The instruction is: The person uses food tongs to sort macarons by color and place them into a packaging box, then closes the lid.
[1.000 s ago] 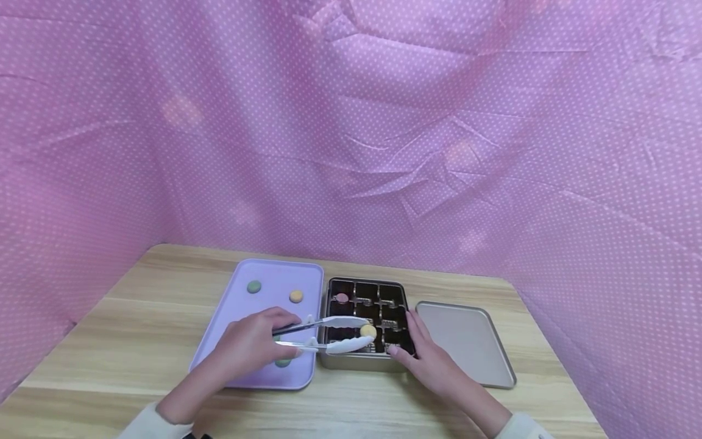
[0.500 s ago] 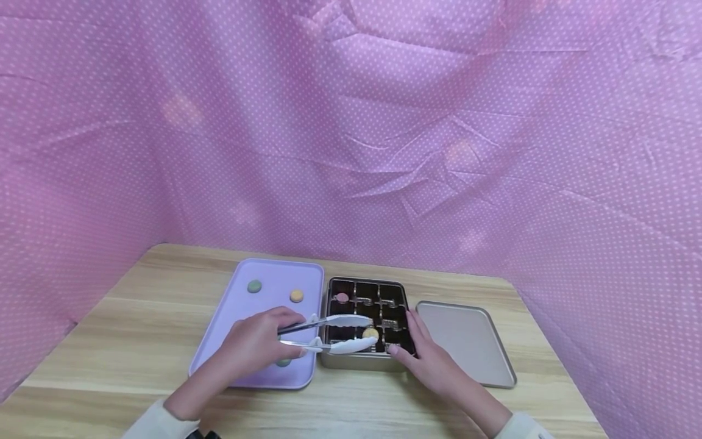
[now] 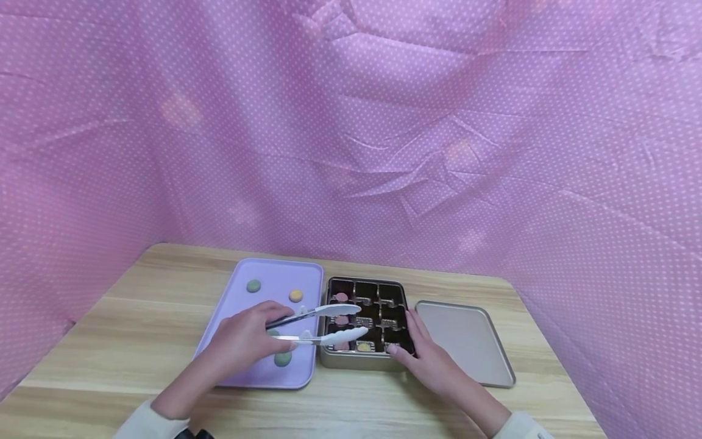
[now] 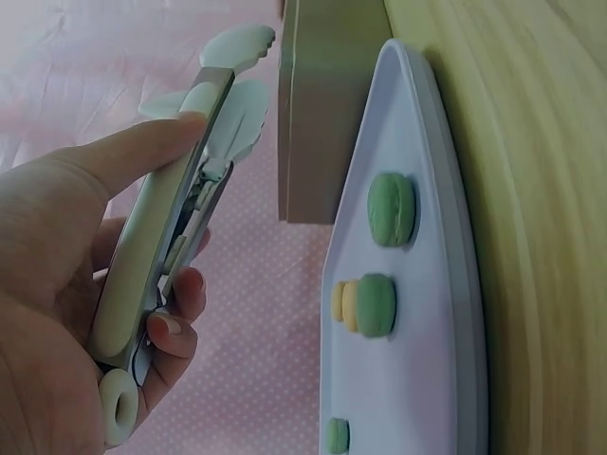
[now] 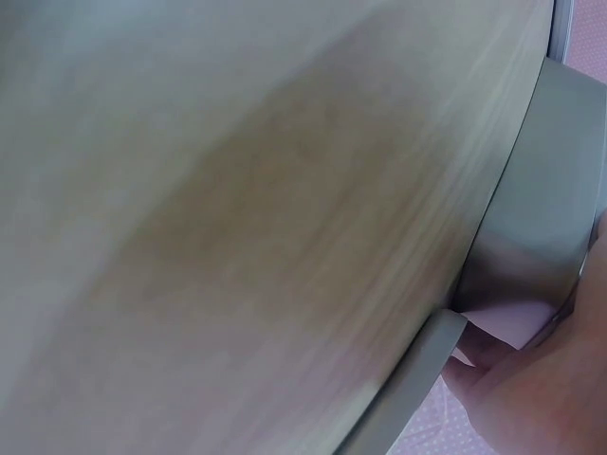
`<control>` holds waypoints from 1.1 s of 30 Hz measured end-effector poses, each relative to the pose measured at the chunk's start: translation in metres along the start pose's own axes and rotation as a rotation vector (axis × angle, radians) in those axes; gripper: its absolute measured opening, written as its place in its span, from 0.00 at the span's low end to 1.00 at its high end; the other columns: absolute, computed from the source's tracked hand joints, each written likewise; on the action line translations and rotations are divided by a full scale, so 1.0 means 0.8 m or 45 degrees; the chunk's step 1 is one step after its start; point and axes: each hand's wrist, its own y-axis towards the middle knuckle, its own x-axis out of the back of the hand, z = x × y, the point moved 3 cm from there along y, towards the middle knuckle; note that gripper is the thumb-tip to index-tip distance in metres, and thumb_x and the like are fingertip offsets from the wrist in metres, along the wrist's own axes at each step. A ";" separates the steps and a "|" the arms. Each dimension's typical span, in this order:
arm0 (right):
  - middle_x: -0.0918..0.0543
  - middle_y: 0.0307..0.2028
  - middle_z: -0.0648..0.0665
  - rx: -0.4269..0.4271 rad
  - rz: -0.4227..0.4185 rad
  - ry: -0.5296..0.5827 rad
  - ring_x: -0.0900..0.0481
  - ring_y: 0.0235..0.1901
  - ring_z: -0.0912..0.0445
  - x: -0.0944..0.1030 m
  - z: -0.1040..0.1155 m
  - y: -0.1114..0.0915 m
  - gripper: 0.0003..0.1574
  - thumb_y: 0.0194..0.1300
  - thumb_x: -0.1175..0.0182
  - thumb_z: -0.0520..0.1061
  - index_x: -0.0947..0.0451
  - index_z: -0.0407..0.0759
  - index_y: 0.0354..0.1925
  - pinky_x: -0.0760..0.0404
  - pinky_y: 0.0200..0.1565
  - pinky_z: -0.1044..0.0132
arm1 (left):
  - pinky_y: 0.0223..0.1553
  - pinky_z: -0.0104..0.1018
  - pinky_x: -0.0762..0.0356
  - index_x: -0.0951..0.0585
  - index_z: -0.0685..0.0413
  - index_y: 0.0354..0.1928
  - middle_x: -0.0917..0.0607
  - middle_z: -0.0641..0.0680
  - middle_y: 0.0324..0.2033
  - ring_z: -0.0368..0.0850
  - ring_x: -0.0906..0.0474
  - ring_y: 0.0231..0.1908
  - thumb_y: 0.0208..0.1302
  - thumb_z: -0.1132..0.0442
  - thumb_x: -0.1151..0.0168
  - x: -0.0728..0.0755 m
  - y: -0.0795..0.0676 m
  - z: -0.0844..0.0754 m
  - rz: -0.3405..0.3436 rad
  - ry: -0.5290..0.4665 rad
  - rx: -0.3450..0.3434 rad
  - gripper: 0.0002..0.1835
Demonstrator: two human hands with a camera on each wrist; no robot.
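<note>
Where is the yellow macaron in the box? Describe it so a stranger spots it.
Between the lilac tray and the flat lid stands an open, divided metal box. In the middle of its near row lies the yellow macaron; the box's other visible macarons are pink.

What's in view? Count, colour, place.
table: 1, wood-toned, foreground
cloth: 1, pink-purple, behind table
tray: 1, lilac, on table
box: 1, bronze, right of tray
insert: 1, dark, in box
lid: 1, grey-beige, right of box
tongs: 1, silver-white, over box
green macarons: 3, green, tray
yellow macarons: 2+, yellow, tray and box
pink macarons: 3, pink, box's left column
black item: 1, black, left wrist
sleeves: 2, off-white, wrists
left hand: 1, bare, gripping tongs
right hand: 1, bare, touching box
</note>
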 end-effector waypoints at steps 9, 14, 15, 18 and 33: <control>0.67 0.81 0.57 -0.016 0.007 -0.004 0.40 0.73 0.35 0.000 -0.001 0.001 0.62 0.65 0.53 0.82 0.68 0.60 0.81 0.36 0.67 0.31 | 0.56 0.60 0.24 0.16 0.40 0.59 0.17 0.45 0.58 0.55 0.21 0.60 0.48 0.38 0.24 0.012 -0.007 0.025 -0.079 -0.016 -0.043 0.34; 0.68 0.80 0.60 -0.017 0.008 0.004 0.39 0.73 0.34 0.000 -0.002 0.000 0.62 0.65 0.53 0.81 0.68 0.62 0.81 0.36 0.66 0.30 | 0.52 0.63 0.23 0.17 0.39 0.61 0.18 0.49 0.61 0.59 0.21 0.60 0.50 0.38 0.25 0.017 -0.007 0.042 -0.100 -0.008 0.013 0.35; 0.68 0.80 0.60 -0.018 0.008 0.007 0.39 0.72 0.34 0.000 -0.002 0.000 0.61 0.64 0.52 0.81 0.68 0.62 0.81 0.36 0.66 0.30 | 0.50 0.62 0.23 0.17 0.39 0.61 0.17 0.49 0.61 0.59 0.20 0.59 0.50 0.38 0.25 0.018 -0.006 0.046 -0.104 -0.005 0.022 0.35; 0.68 0.80 0.60 -0.019 0.006 0.009 0.39 0.72 0.33 0.000 -0.002 -0.001 0.61 0.65 0.52 0.81 0.69 0.63 0.81 0.36 0.65 0.29 | 0.47 0.60 0.22 0.18 0.39 0.61 0.17 0.48 0.60 0.58 0.19 0.58 0.52 0.39 0.25 0.020 -0.004 0.055 -0.117 0.012 0.033 0.34; 0.68 0.80 0.61 -0.011 0.012 0.006 0.39 0.73 0.35 0.001 -0.002 -0.002 0.62 0.65 0.53 0.81 0.68 0.61 0.81 0.36 0.67 0.31 | 0.47 0.66 0.25 0.20 0.47 0.64 0.21 0.60 0.64 0.67 0.24 0.61 0.53 0.35 0.28 0.022 0.012 0.095 -0.113 0.016 0.133 0.40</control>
